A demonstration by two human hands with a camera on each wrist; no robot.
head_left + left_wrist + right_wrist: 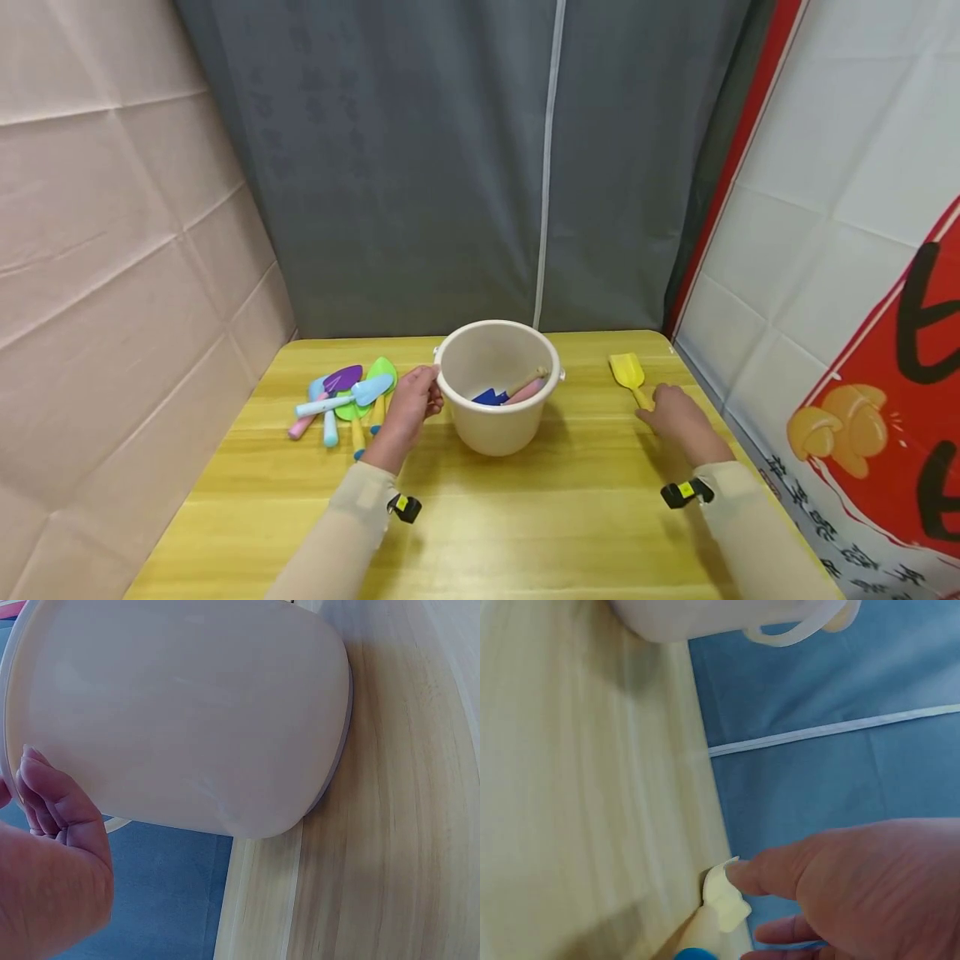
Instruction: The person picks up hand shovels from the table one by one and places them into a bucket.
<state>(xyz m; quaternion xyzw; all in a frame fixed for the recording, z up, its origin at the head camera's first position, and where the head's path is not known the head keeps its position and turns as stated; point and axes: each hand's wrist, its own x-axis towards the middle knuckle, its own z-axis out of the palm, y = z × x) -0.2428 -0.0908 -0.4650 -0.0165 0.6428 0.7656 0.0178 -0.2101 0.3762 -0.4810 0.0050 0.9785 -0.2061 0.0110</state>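
Cream plastic bucket (491, 433), centre of the frame, upright on the wood-grain table (510, 517); could be tipped if its rim were dragged down at the left, being held on one side only; the blue piece (489, 398) and pink piece (527, 392) inside could be spilled thereby; yellow toy shovel (628, 371), right of centre, laid on the table with blade toward the back; could be spun or pushed away if its handle were nudged before being gripped; toy trowels (372, 389), overlapped, left of centre; could be scattered if brushed by the left hand (408, 408), beside which their handles are lying.

Left hand: fingers curled, bucket rim pinched at its left side; forearm extended from the lower edge; right hand (682, 425): thumb held apart from the fingers, placed at the shovel's handle; whether the handle is touched cannot be told; forearm angled in from the lower right.
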